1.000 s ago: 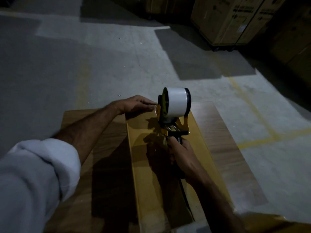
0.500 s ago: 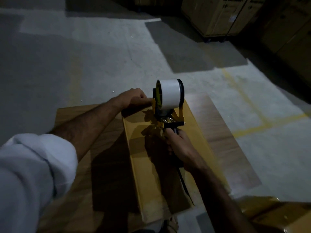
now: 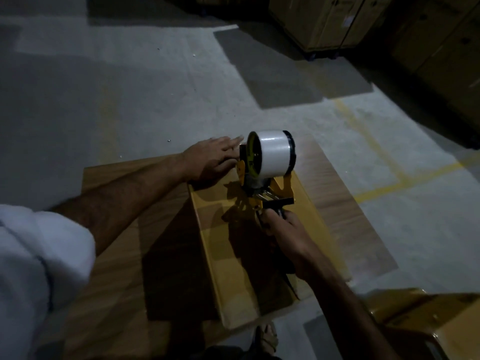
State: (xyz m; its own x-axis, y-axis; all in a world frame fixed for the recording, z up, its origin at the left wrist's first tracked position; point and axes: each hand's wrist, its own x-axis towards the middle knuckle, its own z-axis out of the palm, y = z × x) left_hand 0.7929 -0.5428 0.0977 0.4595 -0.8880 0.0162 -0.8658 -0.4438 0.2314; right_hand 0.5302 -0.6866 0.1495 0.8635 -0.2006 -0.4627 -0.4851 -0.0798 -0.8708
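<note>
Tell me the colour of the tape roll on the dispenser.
White. The tape roll on the dispenser shows best in the head view.

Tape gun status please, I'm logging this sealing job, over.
Right hand grips tape gun by its handle, at the box far end. Left hand flat on box's far edge beside the roll. No obstruction seen on the box.

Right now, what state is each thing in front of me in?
tape dispenser: upright at the box's far end.
tape roll: mounted on the dispenser, still thick.
cardboard box: flaps down, lying on the wooden board.
left hand: fingers straight, flat against the box's far end.
right hand: grips the dispenser's handle.
</note>
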